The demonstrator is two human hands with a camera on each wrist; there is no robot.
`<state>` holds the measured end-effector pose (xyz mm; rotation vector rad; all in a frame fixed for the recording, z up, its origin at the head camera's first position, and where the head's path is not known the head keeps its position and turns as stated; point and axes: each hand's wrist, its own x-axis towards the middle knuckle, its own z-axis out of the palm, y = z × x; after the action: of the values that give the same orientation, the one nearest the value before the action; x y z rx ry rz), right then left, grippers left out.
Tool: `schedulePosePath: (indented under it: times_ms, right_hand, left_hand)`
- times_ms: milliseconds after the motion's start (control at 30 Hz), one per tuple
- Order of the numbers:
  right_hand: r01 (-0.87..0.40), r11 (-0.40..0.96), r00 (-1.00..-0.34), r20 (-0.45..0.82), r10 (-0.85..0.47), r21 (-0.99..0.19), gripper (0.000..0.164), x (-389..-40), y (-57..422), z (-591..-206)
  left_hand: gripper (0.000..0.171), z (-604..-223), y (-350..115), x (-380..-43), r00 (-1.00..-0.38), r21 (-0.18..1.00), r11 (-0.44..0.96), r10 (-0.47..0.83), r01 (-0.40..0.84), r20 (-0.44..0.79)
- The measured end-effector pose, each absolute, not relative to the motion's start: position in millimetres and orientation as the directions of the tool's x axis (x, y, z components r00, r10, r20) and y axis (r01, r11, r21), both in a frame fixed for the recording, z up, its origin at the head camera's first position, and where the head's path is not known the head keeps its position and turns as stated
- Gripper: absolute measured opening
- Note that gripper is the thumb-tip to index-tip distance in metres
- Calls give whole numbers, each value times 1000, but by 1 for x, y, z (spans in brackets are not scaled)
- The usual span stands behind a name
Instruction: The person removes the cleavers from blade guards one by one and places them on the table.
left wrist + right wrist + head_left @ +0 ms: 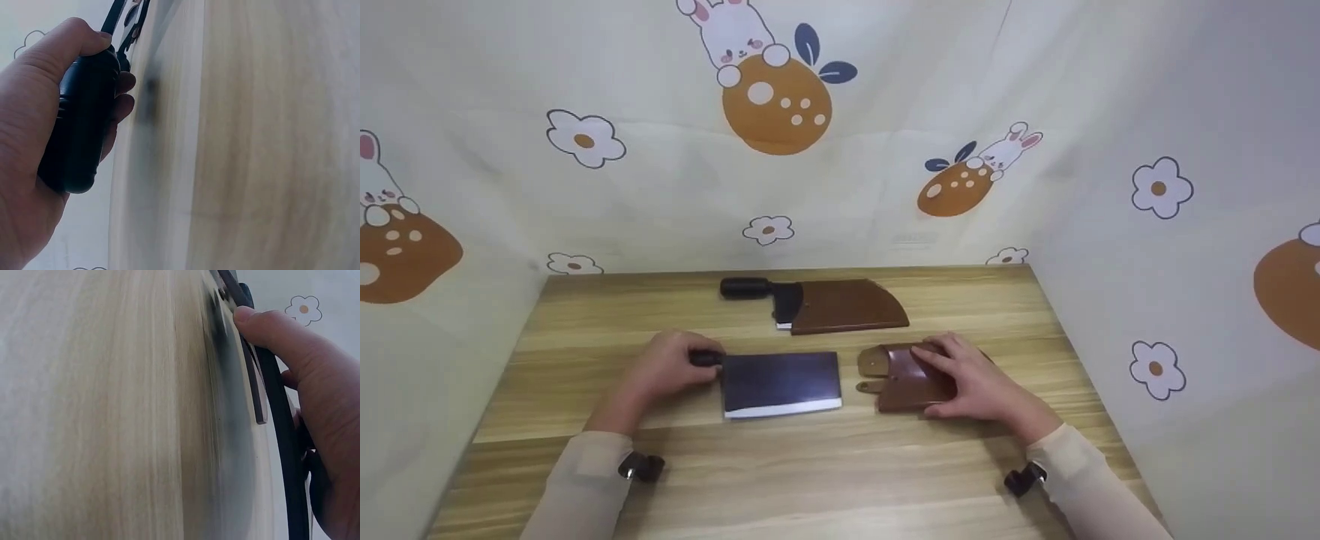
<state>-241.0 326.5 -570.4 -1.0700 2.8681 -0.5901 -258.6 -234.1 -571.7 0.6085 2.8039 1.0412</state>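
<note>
My left hand (671, 364) grips the black handle (81, 124) of a cleaver, thumb along its top and fingers wrapped round the far side. The cleaver's broad dark blade (780, 380) points right, its bright cutting edge towards me. To the right of the blade tip, my right hand (971, 379) holds a brown leather knife sheath (911, 375), fingers spread over its top and thumb at its near edge. Two tan straps (872, 361) on the sheath face the blade. In the right wrist view a long dark strip (287, 439) runs beside the thumb.
Behind the hands, a second cleaver lies with its black handle (745, 288) to the left and its blade in a brown sheath (851, 306). The wood-grain table (810, 480) meets a patterned cloth (660, 195) at the back and sides.
</note>
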Motion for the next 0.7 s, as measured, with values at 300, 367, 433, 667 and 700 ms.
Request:
schedulePosePath:
  times_ms: [300, 367, 433, 667, 700]
  right_hand:
    - [-638, 686, -754, 102, -649, -351, 102, -244, 329, -575]
    - [-630, 691, -757, 84, -648, -355, 102, -245, 329, -576]
    - [-618, 696, -761, 59, -646, -365, 102, -245, 329, -576]
    - [-572, 694, -768, -13, -641, -437, 104, -244, 329, -576]
    - [-569, 693, -767, -17, -641, -442, 104, -244, 328, -575]
  left_hand:
    - [26, -575, -233, -262, -895, 591, 703, 439, 396, 78]
    - [27, -575, -232, -263, -896, 577, 714, 438, 396, 74]
    - [26, -576, -231, -263, -894, 567, 719, 443, 403, 74]
    - [26, -581, -231, -263, -892, 535, 733, 443, 419, 90]
    - [26, -581, -231, -263, -893, 535, 735, 441, 418, 92]
